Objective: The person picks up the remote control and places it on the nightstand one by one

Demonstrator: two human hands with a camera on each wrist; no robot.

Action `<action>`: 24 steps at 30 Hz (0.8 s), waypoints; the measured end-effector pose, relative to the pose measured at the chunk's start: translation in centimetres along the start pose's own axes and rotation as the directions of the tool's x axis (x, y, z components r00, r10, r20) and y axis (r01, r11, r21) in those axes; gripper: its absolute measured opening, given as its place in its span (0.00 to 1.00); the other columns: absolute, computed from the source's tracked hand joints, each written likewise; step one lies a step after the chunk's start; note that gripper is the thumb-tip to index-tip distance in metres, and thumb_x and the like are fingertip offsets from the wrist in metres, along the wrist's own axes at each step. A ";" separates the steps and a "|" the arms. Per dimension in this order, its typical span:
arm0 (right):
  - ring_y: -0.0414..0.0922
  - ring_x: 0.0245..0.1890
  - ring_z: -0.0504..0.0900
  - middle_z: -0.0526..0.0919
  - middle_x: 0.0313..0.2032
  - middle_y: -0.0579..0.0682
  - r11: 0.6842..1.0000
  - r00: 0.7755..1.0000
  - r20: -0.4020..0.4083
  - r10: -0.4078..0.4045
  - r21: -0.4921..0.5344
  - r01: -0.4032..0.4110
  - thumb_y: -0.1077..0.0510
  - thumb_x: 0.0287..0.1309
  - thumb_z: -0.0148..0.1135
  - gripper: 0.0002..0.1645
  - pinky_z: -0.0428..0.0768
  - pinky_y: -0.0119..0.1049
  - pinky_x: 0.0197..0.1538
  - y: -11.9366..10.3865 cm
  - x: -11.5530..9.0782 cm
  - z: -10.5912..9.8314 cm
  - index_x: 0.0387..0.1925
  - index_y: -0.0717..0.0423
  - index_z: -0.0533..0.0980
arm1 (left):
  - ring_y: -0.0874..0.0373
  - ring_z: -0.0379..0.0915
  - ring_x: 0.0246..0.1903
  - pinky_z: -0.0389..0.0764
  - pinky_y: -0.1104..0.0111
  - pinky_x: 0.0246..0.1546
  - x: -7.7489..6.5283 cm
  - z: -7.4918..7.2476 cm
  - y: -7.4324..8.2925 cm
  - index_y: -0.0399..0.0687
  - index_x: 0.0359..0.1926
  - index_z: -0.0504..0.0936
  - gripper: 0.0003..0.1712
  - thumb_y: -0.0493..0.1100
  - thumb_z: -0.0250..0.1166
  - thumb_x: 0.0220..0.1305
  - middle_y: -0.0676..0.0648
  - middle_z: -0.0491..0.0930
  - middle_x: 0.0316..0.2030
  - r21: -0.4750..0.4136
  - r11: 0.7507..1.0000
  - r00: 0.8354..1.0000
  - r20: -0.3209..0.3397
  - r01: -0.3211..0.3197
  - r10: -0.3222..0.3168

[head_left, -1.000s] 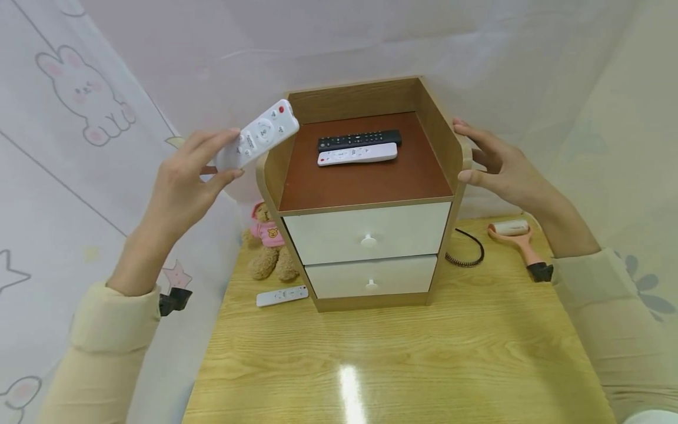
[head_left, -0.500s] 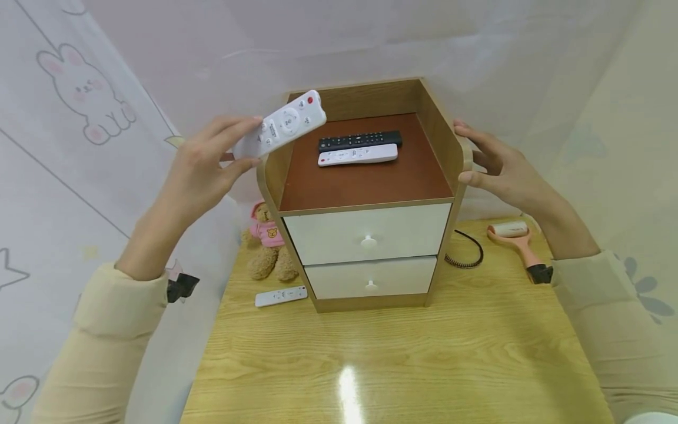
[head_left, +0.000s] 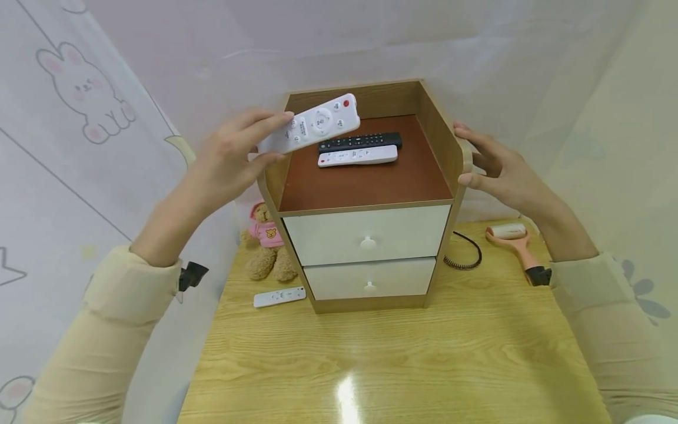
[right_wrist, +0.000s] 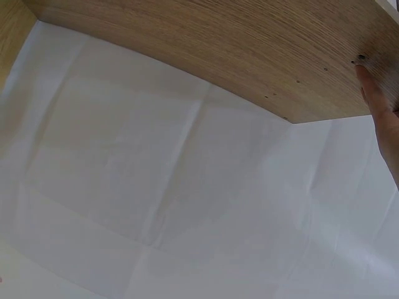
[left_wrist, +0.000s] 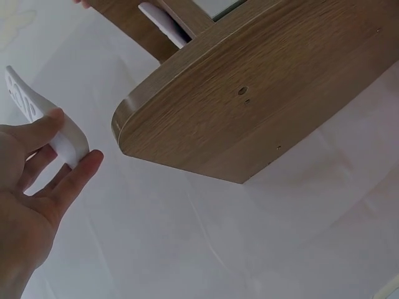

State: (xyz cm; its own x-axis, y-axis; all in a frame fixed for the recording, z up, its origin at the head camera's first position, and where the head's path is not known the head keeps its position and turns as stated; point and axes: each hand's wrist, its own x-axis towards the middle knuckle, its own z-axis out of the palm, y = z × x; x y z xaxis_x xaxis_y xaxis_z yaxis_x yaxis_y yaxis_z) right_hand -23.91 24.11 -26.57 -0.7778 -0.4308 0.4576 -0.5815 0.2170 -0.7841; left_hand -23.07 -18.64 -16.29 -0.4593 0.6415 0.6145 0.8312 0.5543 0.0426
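In the head view my left hand (head_left: 225, 156) pinches a white remote control (head_left: 324, 122) by its lower end, thumb below and fingers above. Its red button points to the upper right. The remote is over the left side of a small wooden cabinet (head_left: 365, 188), above the brown top shelf. On that shelf lie a black remote (head_left: 385, 139) and a second white remote (head_left: 365, 155), side by side. My right hand (head_left: 500, 168) rests against the cabinet's right side panel, thumb at the front edge. One straight finger (right_wrist: 372, 90) touches the outer face in the right wrist view.
Two white drawers with knobs are closed. Left of the cabinet sit a teddy bear (head_left: 267, 235) in pink and another white remote (head_left: 279, 297). A dark coiled band (head_left: 466, 265) and an orange lint roller (head_left: 516, 241) lie right, on the wooden table (head_left: 275, 365).
My left hand has moved right with the white remote, from beside the cabinet to over its top shelf. My right hand stays at the right panel.
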 end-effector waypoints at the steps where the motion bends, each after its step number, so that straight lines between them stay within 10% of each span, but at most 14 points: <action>1: 0.53 0.72 0.53 0.48 0.75 0.45 1.000 1.000 0.001 -0.006 0.008 0.006 0.76 0.59 0.56 0.46 0.64 0.23 0.64 -0.3 0.0 0.1 0.74 0.50 0.54 | 0.49 0.73 0.49 0.78 0.63 0.38 0.1 0.0 0.1 0.38 0.62 0.74 0.32 0.26 0.68 0.55 0.39 0.75 0.55 -0.003 1.000 1.000 0.007 0.001 -0.001; 24: 0.45 0.74 0.45 0.47 0.75 0.52 0.990 0.994 0.013 -0.106 0.094 0.105 0.78 0.59 0.54 0.43 0.58 0.26 0.68 -0.7 0.0 0.5 0.73 0.59 0.54 | 0.47 0.72 0.53 0.75 0.57 0.50 2.7 1.9 -0.6 0.36 0.61 0.74 0.28 0.26 0.65 0.58 0.40 0.76 0.54 -0.058 0.998 0.986 0.167 -0.008 0.018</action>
State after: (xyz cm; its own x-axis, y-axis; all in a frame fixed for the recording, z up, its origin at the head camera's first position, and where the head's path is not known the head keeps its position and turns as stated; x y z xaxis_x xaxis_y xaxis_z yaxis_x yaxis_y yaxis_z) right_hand -23.32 23.50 -26.24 -0.7083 -0.4631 0.5328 -0.6346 0.0871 -0.7679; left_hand -25.40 -16.19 -16.15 -0.4905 0.7307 0.4748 0.8515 0.5177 0.0830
